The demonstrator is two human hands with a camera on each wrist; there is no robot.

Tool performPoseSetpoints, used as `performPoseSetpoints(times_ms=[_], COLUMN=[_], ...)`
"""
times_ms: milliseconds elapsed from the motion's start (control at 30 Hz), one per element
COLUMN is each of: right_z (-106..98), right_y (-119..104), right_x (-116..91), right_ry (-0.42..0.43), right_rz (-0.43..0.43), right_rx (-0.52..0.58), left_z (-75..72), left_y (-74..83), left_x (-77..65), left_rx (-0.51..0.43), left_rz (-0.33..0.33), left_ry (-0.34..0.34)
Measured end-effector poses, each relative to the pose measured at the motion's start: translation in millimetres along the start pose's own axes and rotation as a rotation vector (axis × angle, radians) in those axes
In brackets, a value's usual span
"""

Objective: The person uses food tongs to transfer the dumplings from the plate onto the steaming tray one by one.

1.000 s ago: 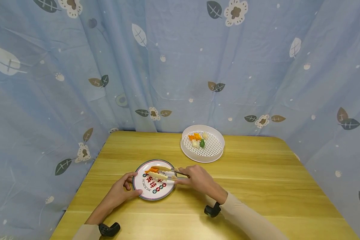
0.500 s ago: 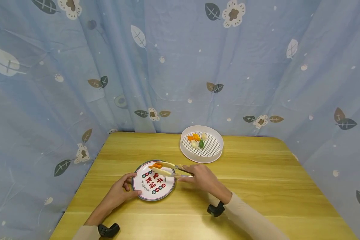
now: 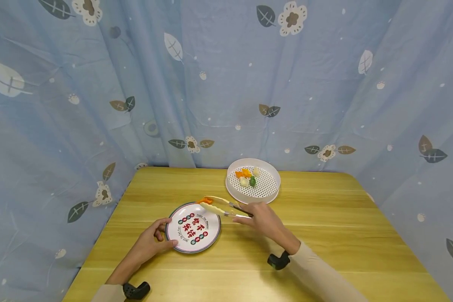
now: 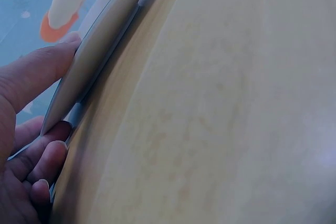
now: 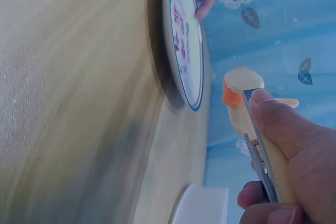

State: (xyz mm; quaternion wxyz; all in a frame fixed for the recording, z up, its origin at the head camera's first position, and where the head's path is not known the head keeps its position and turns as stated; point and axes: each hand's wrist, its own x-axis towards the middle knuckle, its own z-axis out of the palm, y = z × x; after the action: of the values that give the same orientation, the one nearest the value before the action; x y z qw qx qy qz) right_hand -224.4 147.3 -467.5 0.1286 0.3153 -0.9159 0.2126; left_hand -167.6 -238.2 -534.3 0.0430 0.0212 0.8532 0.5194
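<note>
My left hand (image 3: pixel 149 241) pinches the left rim of a round white plate (image 3: pixel 211 233) with red lettering. In the left wrist view, the thumb lies over the plate's edge (image 4: pixel 97 59), and the other fingers are curled at its underside. My right hand (image 3: pixel 267 221) grips food tongs (image 3: pixel 214 209) with cream tips and metal arms. Between the tips is an orange piece (image 3: pixel 205 201), raised above the plate's far rim; the right wrist view shows the orange piece (image 5: pixel 229 97) partly covered by a tip. What kind of food it is cannot be told.
Behind the plate, to the right, a round white perforated tray (image 3: pixel 249 197) bears several small pieces: orange ones (image 3: pixel 243 173), whitish ones (image 3: pixel 244 181) and a green one (image 3: pixel 252 181). A wooden table (image 3: pixel 324 218) supports everything. A blue patterned curtain (image 3: pixel 226 84) hangs behind.
My right hand has raised the tongs and orange piece from over the plate's middle toward its far right rim, nearer the perforated tray. The left hand has stayed on the plate.
</note>
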Motion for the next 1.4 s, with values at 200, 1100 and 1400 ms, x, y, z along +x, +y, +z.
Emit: performPoseSetpoints(times_ms=[200, 1100, 1400], right_z=[-5.2, -42.3, -51.9], right_y=[9.2, 63.3, 83.0], right_x=[-2.6, -23.3, -28.1], right_ry=[0.047, 0.075, 0.095], right_rz=[-0.016, 0.187, 0.226], right_rx=[0.007, 0.017, 0.007], left_z=[-0.5, 1.3, 1.2], left_y=[2.0, -1.7, 1.7], left_x=[-0.8, -0.2, -0.8], left_rx=[-0.006, 0.007, 0.027], left_rz=[0.004, -0.008, 0.001], left_ry=[-0.001, 0.004, 0.015])
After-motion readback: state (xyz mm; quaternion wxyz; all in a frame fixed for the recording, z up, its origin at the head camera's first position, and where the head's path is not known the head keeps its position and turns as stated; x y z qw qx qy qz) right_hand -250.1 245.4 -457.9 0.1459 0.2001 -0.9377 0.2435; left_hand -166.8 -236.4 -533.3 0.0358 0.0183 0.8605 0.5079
